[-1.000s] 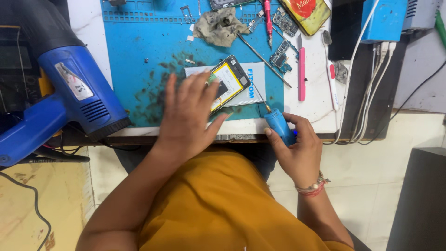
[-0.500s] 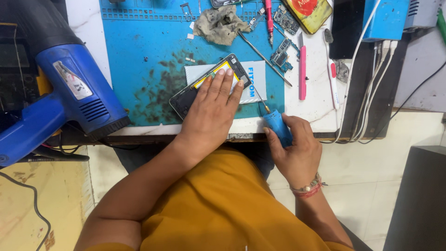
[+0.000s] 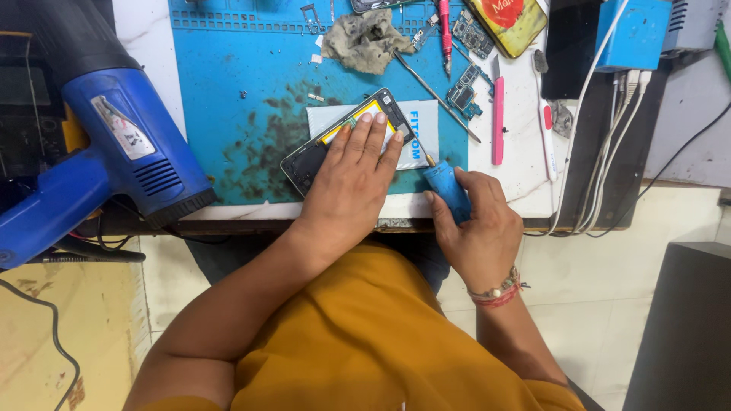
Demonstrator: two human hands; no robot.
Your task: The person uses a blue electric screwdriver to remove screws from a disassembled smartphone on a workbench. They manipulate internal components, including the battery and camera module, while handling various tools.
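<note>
An opened phone (image 3: 314,156) with a yellow battery lies tilted on a white card (image 3: 422,129) on the blue work mat (image 3: 228,84). My left hand (image 3: 352,179) lies flat on the phone, fingers spread over the battery, pressing it down. My right hand (image 3: 474,224) sits at the bench's front edge, closed around a blue-handled screwdriver (image 3: 447,189) whose tip points up toward the phone's lower right corner.
A big blue heat gun (image 3: 114,152) lies at the left edge of the mat. A grey rag (image 3: 365,38), metal tweezers (image 3: 435,95), small circuit boards (image 3: 464,84), a pink tool (image 3: 498,122) and white cables (image 3: 601,175) lie at the back and right.
My left hand has slid up and right onto the phone and now covers it flat. The right hand with the screwdriver has barely moved.
</note>
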